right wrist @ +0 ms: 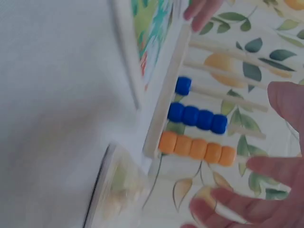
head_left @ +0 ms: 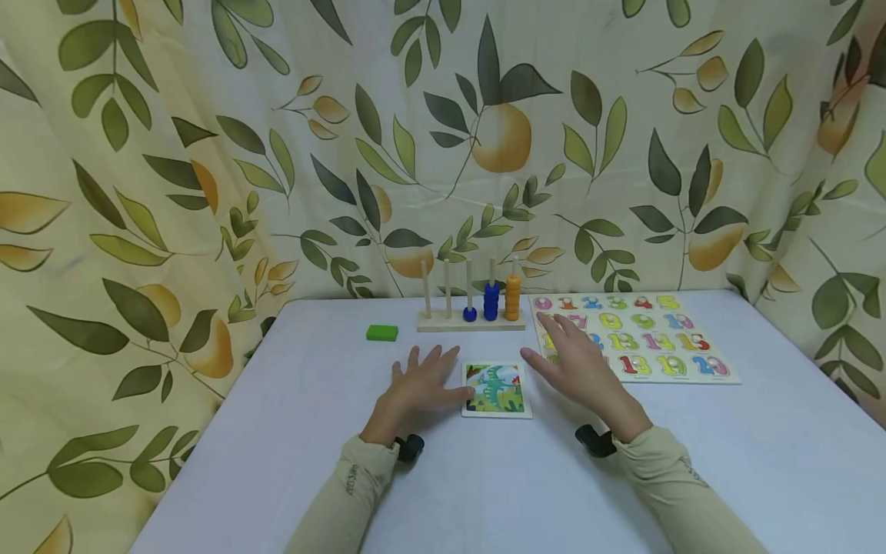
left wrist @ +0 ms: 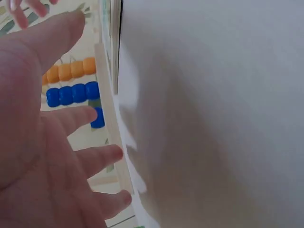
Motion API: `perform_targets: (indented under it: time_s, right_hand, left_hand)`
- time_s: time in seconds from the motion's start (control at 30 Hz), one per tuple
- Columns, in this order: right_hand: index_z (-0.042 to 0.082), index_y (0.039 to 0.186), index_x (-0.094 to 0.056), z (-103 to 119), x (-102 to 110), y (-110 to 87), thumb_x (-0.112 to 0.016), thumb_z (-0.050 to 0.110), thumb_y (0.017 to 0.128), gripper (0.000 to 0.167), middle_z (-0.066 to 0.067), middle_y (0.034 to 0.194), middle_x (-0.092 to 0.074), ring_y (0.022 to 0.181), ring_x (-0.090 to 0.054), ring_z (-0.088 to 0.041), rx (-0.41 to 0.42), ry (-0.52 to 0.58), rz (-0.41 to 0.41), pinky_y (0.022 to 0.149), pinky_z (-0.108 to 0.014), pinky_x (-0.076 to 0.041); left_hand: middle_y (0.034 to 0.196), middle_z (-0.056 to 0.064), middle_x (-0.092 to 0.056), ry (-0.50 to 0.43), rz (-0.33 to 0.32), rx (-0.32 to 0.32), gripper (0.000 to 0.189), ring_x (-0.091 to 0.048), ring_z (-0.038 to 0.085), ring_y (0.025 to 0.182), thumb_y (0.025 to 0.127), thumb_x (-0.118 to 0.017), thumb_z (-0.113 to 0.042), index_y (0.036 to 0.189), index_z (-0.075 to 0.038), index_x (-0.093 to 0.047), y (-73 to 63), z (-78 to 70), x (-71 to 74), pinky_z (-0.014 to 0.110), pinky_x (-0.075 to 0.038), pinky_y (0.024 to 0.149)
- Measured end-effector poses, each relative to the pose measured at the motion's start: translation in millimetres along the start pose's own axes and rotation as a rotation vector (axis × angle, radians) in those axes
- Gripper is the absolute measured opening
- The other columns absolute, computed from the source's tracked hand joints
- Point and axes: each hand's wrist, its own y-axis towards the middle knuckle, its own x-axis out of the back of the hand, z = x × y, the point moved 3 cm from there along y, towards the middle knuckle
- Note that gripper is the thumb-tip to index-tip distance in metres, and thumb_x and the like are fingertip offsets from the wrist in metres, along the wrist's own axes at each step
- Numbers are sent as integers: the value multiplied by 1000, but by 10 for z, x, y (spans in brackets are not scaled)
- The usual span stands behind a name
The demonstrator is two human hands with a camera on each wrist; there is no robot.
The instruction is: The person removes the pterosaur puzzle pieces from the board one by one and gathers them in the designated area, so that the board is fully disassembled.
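Dinosaur picture board (head_left: 496, 390), flat on table (head_left: 277, 431): just right of left hand (head_left: 424, 382), thumb overlapping; right hand (head_left: 580, 371) less close, rightward. Both hands spread, empty.

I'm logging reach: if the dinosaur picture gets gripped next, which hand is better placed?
Probably the left hand: in the head view, its thumb overlaps the left edge of the dinosaur picture. The right hand sits rightward, its fingers appearing over the number board.
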Motion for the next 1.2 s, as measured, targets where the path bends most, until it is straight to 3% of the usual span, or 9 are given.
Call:
perform_targets:
  time_s: [0.17, 0.33, 0.47, 0.73, 1.03, 1.2]
  right_hand:
    - [-2, 155, -52, 92, -99, 81, -69, 31, 107, 60, -29, 140, -57, 120, -59, -44, 68, 122, 24, 96, -59, -55]
    - [-1, 146, -62, 212, -245, 219, -71, 27, 106, 51, -26, 137, -60, 105, -63, -32, 108, 201, 116, 84, -44, -58]
    - [-3, 138, -68, 297, -372, 346, -73, 22, 103, 44, -26, 130, -63, 107, -64, -34, 141, 201, 197, 86, -45, -58]
    - [-3, 128, -74, 379, -617, 513, -82, 16, 96, 38, -17, 115, -64, 109, -63, -32, 152, 171, 339, 90, -45, -56]
    - [-3, 121, -76, 419, -702, 572, -81, 4, 91, 32, -14, 111, -63, 99, -56, -24, 223, 124, 393, 92, -45, -52]
    - [-3, 121, -75, 406, -704, 582, -80, -1, 90, 32, -16, 115, -60, 102, -57, -27, 246, 154, 405, 96, -48, -51]
  left_hand:
    - [176, 13, -24, 29, 31, -4, 88, -6, 49, 161, 98, -65, -66, 169, -25, -37, 15, -46, -29, 75, -5, 122]
    - [177, 11, -24, 65, 43, -2, 81, -7, 48, 161, 99, -66, -64, 167, -26, -42, -1, -32, -25, 74, -5, 123]
    - [177, 12, -23, 73, 59, -18, 80, -8, 47, 161, 99, -67, -61, 166, -25, -43, -20, -18, -14, 73, -6, 123]
    - [179, 11, -16, 115, 124, -33, 94, -3, 47, 162, 93, -69, -72, 170, -32, -33, -33, 17, -7, 74, -5, 123]
    - [179, 11, -14, 123, 127, -40, 94, -2, 46, 162, 92, -69, -72, 170, -32, -33, -52, 3, 8, 74, -4, 123]
    - [179, 11, -14, 130, 129, -40, 94, -2, 46, 162, 93, -68, -71, 170, -31, -33, -60, 12, 26, 73, -4, 123]
